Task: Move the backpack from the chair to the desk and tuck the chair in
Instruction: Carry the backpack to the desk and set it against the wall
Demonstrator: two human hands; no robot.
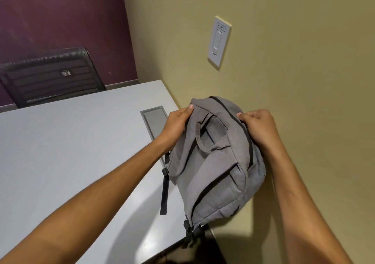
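A grey backpack (218, 168) with black zippers stands at the right edge of the light grey desk (71, 152), against the yellow wall. My left hand (176, 127) grips its top left side, thumb over the fabric. My right hand (258, 129) grips its top right side. A black strap (164, 190) hangs from the bag over the desk. A black mesh chair (50, 79) stands beyond the desk's far edge, its seat hidden.
A grey rectangular cover plate (155, 121) is set into the desk just left of the bag. A white wall switch (219, 40) sits on the yellow wall (304, 60) above. A purple wall (60, 16) is behind the chair.
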